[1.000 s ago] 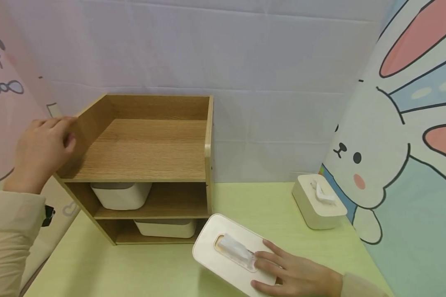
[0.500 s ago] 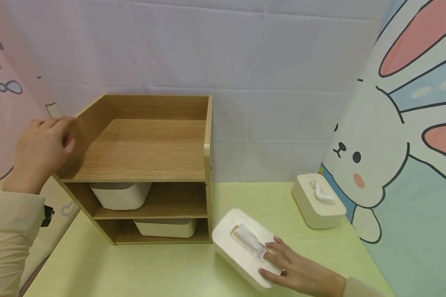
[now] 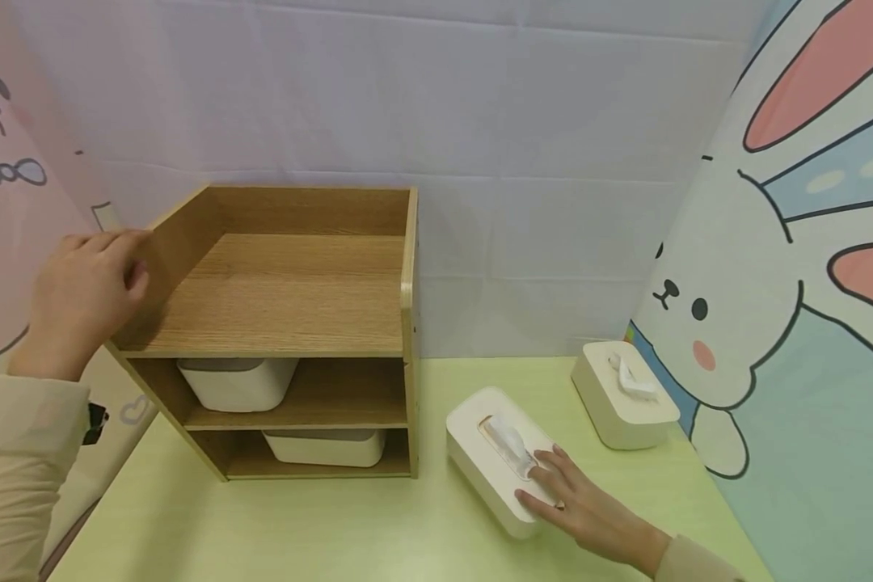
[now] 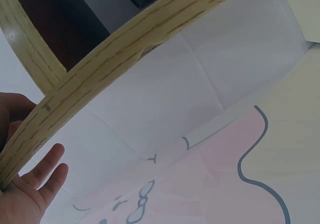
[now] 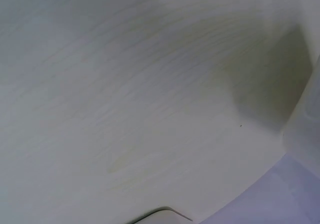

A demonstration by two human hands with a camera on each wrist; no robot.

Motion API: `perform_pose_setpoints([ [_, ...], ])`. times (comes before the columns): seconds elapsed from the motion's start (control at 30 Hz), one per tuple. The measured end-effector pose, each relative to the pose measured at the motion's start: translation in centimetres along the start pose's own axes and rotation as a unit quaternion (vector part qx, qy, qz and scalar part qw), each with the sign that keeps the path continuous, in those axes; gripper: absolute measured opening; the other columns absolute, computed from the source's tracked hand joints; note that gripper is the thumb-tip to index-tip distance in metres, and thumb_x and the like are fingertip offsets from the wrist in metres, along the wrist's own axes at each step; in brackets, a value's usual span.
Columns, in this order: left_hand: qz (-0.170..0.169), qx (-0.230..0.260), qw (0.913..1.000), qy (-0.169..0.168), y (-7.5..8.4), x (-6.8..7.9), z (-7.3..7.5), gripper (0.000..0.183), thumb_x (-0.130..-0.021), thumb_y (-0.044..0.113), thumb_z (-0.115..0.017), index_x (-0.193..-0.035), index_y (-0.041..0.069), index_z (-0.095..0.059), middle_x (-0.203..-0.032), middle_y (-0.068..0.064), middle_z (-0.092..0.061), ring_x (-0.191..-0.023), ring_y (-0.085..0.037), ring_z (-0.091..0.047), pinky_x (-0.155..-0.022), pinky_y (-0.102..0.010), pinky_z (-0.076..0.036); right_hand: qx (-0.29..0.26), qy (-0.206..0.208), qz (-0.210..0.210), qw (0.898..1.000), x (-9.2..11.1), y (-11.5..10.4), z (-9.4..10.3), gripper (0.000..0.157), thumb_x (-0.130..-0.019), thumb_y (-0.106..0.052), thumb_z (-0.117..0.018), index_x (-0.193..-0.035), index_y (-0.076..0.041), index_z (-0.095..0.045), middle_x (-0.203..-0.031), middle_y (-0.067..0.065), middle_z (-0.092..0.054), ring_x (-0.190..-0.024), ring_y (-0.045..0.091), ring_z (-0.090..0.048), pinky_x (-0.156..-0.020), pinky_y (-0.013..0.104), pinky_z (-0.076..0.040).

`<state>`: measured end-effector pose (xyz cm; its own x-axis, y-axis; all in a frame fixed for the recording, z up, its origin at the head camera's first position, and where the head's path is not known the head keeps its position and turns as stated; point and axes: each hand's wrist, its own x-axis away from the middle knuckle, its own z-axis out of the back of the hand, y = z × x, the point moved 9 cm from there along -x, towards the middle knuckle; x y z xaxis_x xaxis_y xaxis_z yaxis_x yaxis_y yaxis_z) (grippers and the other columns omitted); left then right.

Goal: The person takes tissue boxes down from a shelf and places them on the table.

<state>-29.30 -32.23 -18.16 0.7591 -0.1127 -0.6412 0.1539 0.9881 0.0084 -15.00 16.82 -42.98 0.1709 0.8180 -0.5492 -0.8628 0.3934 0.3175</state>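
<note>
At the left, my left hand (image 3: 87, 287) grips the raised side panel of a small wooden shelf (image 3: 284, 299). In the left wrist view the panel's edge (image 4: 95, 78) passes between the parts of the hand, with two fingers (image 4: 52, 184) on the outer side. On the table right of the shelf is a white tissue box (image 3: 473, 428), set diagonally, with a tissue (image 3: 508, 443) poking from its oval slot. My right hand (image 3: 589, 513) lies over the near right end of its lid, fingers spread and mostly straight. In the right wrist view, my right hand is out of sight.
Two white bins sit in the shelf, one on the middle level (image 3: 240, 388) and one on the lowest (image 3: 327, 449). Another tissue box (image 3: 618, 404) stands at the back right of the pale green table (image 3: 276, 533). Cartoon-printed cloth (image 3: 735, 323) borders the table's right side.
The tissue box under my right hand has moved right and away from me, the right hand travelling with it. My left hand stays on the shelf panel.
</note>
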Motion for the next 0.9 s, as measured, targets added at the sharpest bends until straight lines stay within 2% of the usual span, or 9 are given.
perform_pose_setpoints([
  [0.1, 0.004, -0.004, 1.0000, -0.005, 0.0, 0.0, -0.1, 0.037, -0.081, 0.007, -0.049, -0.117, 0.000, -0.053, -0.117, -0.028, -0.055, -0.101, -0.049, -0.043, -0.089, -0.059, -0.035, 0.007, -0.001, -0.011, 1.000, 0.4, 0.5, -0.6, 0.056, -0.083, 0.005, -0.019, -0.123, -0.011, -0.054, -0.110, 0.018, -0.056, -0.106, 0.044, -0.050, -0.107, 0.054, -0.027],
  [0.23, 0.000, 0.000, 1.0000, 0.005, 0.0, 0.1, 0.1, 0.036, -0.081, 0.007, -0.049, -0.116, 0.000, -0.054, -0.116, -0.028, -0.056, -0.100, -0.048, -0.044, -0.087, -0.059, -0.037, 0.009, -0.015, -0.037, 0.999, 1.0, 1.5, -1.5, 0.061, -0.076, 0.005, -0.017, -0.120, -0.012, -0.056, -0.110, 0.018, -0.056, -0.107, 0.043, -0.050, -0.110, 0.051, -0.022],
  [0.3, -0.004, 0.005, 0.9999, 0.010, 0.1, 0.1, 0.1, 0.036, -0.081, 0.007, -0.049, -0.116, 0.000, -0.054, -0.115, -0.028, -0.056, -0.099, -0.048, -0.044, -0.087, -0.059, -0.037, 0.006, -0.022, -0.053, 0.998, 1.4, 1.9, -1.9, 0.062, -0.074, 0.004, -0.015, -0.119, -0.012, -0.056, -0.111, 0.018, -0.055, -0.107, 0.043, -0.050, -0.111, 0.049, -0.018],
  [0.37, -0.006, 0.008, 0.9999, 0.013, 0.0, 0.1, 0.1, 0.036, -0.080, 0.006, -0.050, -0.115, 0.000, -0.054, -0.114, -0.028, -0.056, -0.099, -0.049, -0.044, -0.086, -0.059, -0.036, 0.009, -0.027, -0.067, 0.997, 1.8, 2.4, -2.3, 0.062, -0.075, 0.003, -0.015, -0.118, -0.012, -0.057, -0.111, 0.018, -0.055, -0.107, 0.042, -0.050, -0.110, 0.050, -0.021],
  [0.47, -0.008, 0.012, 0.9998, 0.013, 0.1, 0.1, 0.1, 0.035, -0.080, 0.006, -0.050, -0.115, 0.000, -0.054, -0.114, -0.028, -0.056, -0.098, -0.048, -0.044, -0.086, -0.059, -0.036, 0.014, -0.025, -0.084, 0.996, 2.3, 2.9, -2.7, 0.060, -0.078, 0.003, -0.016, -0.118, -0.012, -0.057, -0.111, 0.018, -0.055, -0.107, 0.041, -0.050, -0.101, 0.054, -0.033],
  [0.53, -0.007, 0.013, 0.9998, 0.012, 0.1, 0.1, 0.1, 0.035, -0.080, 0.006, -0.050, -0.115, 0.000, -0.055, -0.114, -0.028, -0.057, -0.098, -0.048, -0.044, -0.086, -0.059, -0.036, 0.017, -0.021, -0.093, 0.995, 2.6, 3.3, -2.9, 0.054, -0.085, 0.001, -0.017, -0.119, -0.011, -0.057, -0.111, 0.018, -0.056, -0.107, 0.040, -0.050, -0.094, 0.056, -0.038],
  [0.7, -0.006, 0.014, 0.9998, 0.013, 0.1, 0.1, 0.2, 0.034, -0.080, 0.006, -0.050, -0.114, 0.000, -0.055, -0.114, -0.028, -0.056, -0.098, -0.049, -0.044, -0.085, -0.060, -0.036, 0.020, -0.010, -0.111, 0.994, 3.1, 4.1, -3.1, 0.045, -0.096, -0.009, -0.018, -0.118, -0.008, -0.058, -0.112, 0.020, -0.056, -0.106, 0.040, -0.051, -0.086, 0.057, -0.042],
  [0.9, -0.007, 0.015, 0.9998, 0.013, 0.1, 0.1, 0.2, 0.035, -0.080, 0.005, -0.050, -0.114, 0.000, -0.055, -0.114, -0.028, -0.056, -0.098, -0.049, -0.044, -0.085, -0.060, -0.036, 0.030, 0.000, -0.133, 0.991, 3.8, 4.9, -3.2, 0.044, -0.099, -0.018, -0.020, -0.115, -0.007, -0.060, -0.108, 0.023, -0.056, -0.103, 0.042, -0.052, -0.084, 0.058, -0.044],
])
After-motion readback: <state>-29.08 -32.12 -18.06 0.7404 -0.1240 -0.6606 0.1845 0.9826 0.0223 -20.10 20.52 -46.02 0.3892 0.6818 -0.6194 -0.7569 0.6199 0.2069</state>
